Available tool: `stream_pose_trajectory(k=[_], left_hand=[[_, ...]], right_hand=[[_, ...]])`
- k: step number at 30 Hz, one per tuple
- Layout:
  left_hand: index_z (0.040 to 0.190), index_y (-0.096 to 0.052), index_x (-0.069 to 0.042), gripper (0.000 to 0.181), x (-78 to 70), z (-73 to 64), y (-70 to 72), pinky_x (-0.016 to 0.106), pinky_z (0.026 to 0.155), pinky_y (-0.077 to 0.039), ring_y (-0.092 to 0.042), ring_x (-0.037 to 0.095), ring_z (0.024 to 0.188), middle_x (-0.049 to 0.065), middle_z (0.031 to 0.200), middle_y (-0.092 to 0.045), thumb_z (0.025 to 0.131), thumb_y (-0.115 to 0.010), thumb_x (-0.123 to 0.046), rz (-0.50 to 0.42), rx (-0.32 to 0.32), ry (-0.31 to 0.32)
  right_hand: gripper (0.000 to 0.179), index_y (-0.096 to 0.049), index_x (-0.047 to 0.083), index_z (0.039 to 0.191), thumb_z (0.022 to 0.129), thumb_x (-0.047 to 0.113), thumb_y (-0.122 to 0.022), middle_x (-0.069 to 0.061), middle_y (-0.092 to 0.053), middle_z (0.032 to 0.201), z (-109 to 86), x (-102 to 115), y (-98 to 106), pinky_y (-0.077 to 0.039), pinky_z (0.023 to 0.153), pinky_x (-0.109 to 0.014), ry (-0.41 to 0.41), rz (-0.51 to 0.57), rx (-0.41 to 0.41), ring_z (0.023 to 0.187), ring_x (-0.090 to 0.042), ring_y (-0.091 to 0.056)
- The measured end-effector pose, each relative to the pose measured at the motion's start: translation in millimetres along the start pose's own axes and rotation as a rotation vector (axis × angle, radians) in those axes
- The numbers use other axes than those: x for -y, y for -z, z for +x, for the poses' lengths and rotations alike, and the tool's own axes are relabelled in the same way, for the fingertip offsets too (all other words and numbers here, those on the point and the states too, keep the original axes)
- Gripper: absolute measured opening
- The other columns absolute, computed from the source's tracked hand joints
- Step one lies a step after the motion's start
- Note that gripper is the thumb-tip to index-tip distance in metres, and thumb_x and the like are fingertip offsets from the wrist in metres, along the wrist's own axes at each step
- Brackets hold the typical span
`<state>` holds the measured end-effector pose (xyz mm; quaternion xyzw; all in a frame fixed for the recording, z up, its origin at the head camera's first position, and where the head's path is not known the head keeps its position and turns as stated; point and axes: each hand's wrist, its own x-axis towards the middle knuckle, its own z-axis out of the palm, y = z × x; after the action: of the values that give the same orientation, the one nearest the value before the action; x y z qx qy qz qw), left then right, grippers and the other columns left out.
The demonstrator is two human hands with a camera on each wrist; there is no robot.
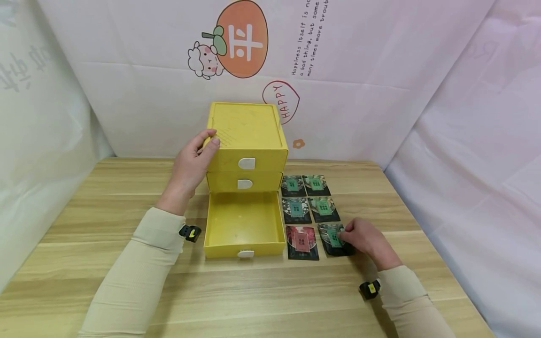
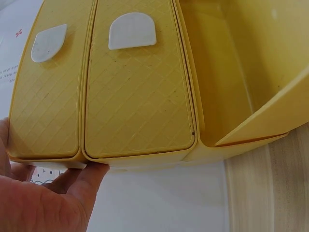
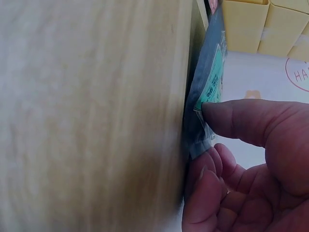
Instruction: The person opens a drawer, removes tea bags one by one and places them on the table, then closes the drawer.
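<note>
A yellow drawer cabinet [image 1: 247,124] with white pull tabs stands on the table, its bottom drawer [image 1: 245,250] pulled out with nothing inside. My left hand [image 1: 193,162] grips the cabinet's upper left front corner. In the left wrist view, the fingers [image 2: 89,181] of that hand lie against the cabinet's side. At the right, my right hand [image 1: 367,238] pinches the near edge of a dark packet with a green label [image 1: 331,239]. The right wrist view shows the thumb on top of this packet [image 3: 207,87] and fingers at its edge.
Several more flat packets lie in two columns right of the cabinet, among them a red-labelled packet [image 1: 302,243] and a blue-green one [image 1: 297,210]. A printed white cloth [image 1: 338,108] hangs behind the wooden table [image 1: 253,295].
</note>
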<state>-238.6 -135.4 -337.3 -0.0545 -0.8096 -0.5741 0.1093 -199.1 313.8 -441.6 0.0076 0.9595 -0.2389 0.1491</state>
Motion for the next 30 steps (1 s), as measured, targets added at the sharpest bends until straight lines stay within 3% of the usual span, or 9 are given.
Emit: stream_pose_trajectory(k=[10,18,30], left_hand=[[0.155,-0.051,-0.030,0.062,0.1,0.3,-0.4,0.054,0.119,-0.037,-0.043,0.027,0.149,0.003,0.159,-0.049,0.103,-0.052,-0.063,0.007,-0.004,0.006],[0.156,-0.050,-0.030,0.062,1.9,1.3,-0.2,0.054,0.119,-0.038,-0.044,0.027,0.149,0.003,0.160,-0.049,0.103,-0.051,-0.063,-0.005,-0.003,0.009],[0.156,-0.049,-0.030,0.063,4.0,2.8,-1.0,0.053,0.119,-0.038,-0.044,0.026,0.149,0.003,0.161,-0.047,0.103,-0.051,-0.063,-0.009,-0.006,0.010]], right_hand=[[0.031,-0.067,-0.001,0.103,0.098,0.029,-0.068,-0.009,-0.064,0.089,-1.2,-0.2,0.9,-0.048,0.061,-0.033,-0.016,-0.011,0.007,0.068,-0.020,-0.058],[0.025,-0.069,0.004,0.093,0.098,0.028,-0.068,-0.005,-0.059,0.077,-0.8,0.2,-0.3,-0.044,0.059,-0.032,-0.004,-0.009,0.013,0.063,-0.018,-0.054],[0.025,-0.066,0.005,0.091,0.099,0.029,-0.067,-0.001,-0.054,0.068,-0.4,0.2,0.2,-0.042,0.056,-0.032,0.015,0.008,-0.004,0.060,-0.017,-0.051]])
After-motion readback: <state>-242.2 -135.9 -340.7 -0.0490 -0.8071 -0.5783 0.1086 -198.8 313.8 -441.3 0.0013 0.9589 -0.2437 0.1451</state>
